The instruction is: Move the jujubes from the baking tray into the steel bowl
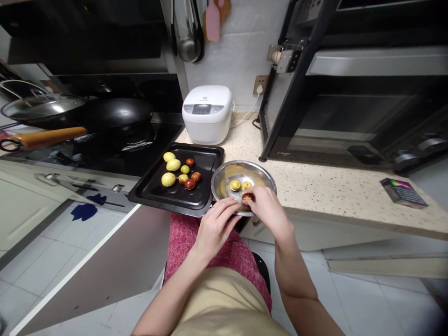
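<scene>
Countertop (315, 189) speckled | tiled floor (357, 298) | right hand (266, 205) pinching reddish fruit (248, 197) | left hand (214, 226) at bowl (261, 173), grip unclear

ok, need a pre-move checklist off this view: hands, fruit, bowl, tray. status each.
1. Right hand has the reddish-brown fruit in its fingertips: ok.
2. Left hand at the bowl's near rim: ok; how firmly it grips, cannot tell.
3. Metal bowl upright: ok.
4. Bowl's near side fully supported by the counter: cannot tell, hands cover part of it.
5. Black tray wholly on the counter: not ok, its near edge appears to overhang.
6. Tray's fruit inside the rim: ok.
</scene>
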A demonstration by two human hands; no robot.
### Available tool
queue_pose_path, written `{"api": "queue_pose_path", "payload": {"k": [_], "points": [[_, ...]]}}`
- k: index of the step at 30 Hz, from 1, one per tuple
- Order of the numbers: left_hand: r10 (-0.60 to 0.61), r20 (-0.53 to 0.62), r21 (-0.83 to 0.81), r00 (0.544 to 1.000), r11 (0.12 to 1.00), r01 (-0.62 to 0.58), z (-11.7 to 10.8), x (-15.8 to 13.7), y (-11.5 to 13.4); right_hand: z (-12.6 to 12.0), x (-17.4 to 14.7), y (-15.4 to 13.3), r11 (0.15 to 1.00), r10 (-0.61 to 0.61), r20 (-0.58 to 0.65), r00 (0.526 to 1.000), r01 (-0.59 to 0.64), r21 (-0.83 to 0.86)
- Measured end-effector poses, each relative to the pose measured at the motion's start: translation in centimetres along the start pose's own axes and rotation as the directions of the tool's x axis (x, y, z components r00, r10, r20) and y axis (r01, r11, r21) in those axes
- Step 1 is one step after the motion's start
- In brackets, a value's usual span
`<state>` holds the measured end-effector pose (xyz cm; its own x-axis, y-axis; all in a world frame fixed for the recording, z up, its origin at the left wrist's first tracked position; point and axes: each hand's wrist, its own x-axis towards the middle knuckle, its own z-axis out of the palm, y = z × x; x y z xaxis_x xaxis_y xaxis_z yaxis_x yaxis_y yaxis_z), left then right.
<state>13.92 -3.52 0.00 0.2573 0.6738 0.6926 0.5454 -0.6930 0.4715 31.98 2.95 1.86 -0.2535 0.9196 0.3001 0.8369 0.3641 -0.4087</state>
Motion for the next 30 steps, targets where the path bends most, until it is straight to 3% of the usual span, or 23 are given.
{"api": "queue_pose_path", "payload": {"k": [3, 8, 14, 19, 23, 26, 30], "points": [[0.000, 0.001, -0.003, 1.000, 1.000, 0.000, 0.1, 0.0, 0.0, 0.0, 0.0, 0.1, 0.999, 0.019, -0.029, 0.999, -0.021, -0.042], [0.006, -0.001, 0.003, 1.000, 1.000, -0.006, 0.1, 0.0, 0.0, -0.2, -0.4, -0.1, 0.990, 0.004, -0.192, 0.981, -0.031, -0.139], [0.001, 0.015, 0.000, 1.000, 1.000, -0.001, 0.3, -0.2, -0.2, -1.1, -1.6, -0.6, 0.987, -0.082, -0.196, 0.977, 0.052, -0.152], [0.013, 0.020, -0.012, 1.000, 1.000, -0.013, 0.2, 0.0, -0.3, -1.6, -3.1, -0.6, 0.988, -0.145, -0.200, 0.969, 0.131, -0.079], [0.024, 0.043, -0.028, 0.999, 0.999, -0.022, -1.6, 0.7, -1.2, -1.1, -4.2, -0.5, 0.981, -0.173, -0.314, 0.934, 0.191, 0.025], [-0.081, 0.001, 0.051, 0.997, 0.995, 0.081, -3.7, 1.1, -2.9, -0.5, -4.7, -0.5, 0.969, -0.205, -0.408, 0.890, 0.245, 0.046], [-0.275, -0.101, 0.222, 0.956, 0.931, 0.291, -6.2, 1.3, -5.8, 0.1, -5.2, -0.8, 0.958, -0.220, -0.463, 0.859, 0.280, 0.065]]}}
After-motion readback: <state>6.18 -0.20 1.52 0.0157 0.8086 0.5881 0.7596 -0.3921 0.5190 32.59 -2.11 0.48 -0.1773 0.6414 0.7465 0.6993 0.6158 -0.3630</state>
